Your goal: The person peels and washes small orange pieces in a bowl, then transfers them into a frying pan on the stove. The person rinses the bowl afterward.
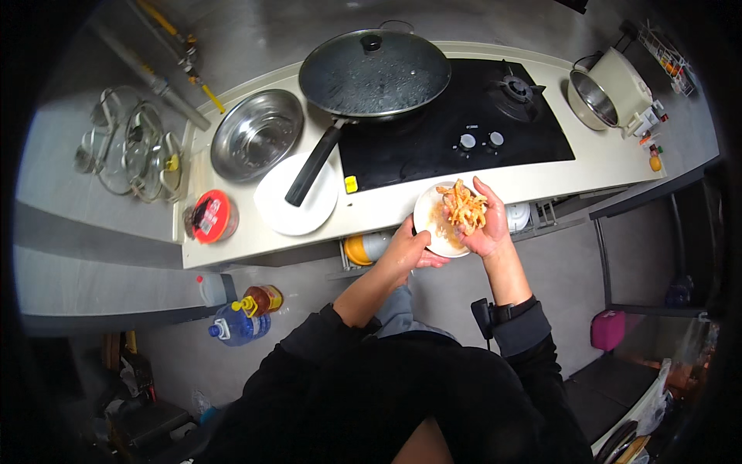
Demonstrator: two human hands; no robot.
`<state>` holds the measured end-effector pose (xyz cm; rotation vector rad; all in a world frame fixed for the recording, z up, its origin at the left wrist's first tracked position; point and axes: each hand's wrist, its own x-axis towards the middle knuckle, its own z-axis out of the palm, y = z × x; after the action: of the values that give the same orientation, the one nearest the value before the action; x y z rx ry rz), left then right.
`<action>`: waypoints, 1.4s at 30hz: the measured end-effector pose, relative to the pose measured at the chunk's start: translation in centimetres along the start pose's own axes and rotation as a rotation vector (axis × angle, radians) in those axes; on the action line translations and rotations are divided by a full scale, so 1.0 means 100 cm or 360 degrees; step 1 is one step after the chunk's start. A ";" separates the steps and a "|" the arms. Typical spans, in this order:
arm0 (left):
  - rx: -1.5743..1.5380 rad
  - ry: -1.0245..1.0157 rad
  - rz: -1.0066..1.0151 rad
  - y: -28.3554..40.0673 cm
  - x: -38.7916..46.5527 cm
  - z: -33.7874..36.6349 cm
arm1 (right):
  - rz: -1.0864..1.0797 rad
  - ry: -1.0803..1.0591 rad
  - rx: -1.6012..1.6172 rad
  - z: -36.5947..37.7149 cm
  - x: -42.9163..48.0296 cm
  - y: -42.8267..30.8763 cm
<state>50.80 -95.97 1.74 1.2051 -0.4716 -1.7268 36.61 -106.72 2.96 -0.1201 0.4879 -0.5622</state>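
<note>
My left hand [406, 249] grips a small white bowl [424, 223] by its lower left rim, thumb over the edge. Some brownish liquid with pale bits lies in the bowl. My right hand [493, 226] is cupped palm up over the bowl's right side. In that palm sits a clump of orange food pieces [465, 207], apparently small dried shrimp. Part of the bowl's far right side is hidden behind the clump and hand. Both hands are just in front of the counter's edge, below a black gas hob [429, 153].
A lidded wok [377, 75] stands on the hob's left burner, its handle [316, 168] reaching over a white plate [272, 197]. A steel basin [255, 136] and a red-lidded tub [214, 217] are at left. A rice cooker [600, 95] is at right. Below, drawers [545, 226] stand pulled out.
</note>
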 end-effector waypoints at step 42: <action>-0.0322 0.0309 -0.0009 0.034 0.324 0.172 | -0.0045 0.0430 -0.0450 -0.101 0.110 -0.330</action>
<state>35.06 -128.64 -4.79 1.2122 -0.1728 -1.6008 23.98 -140.23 -2.55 -0.3235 0.8289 -0.5372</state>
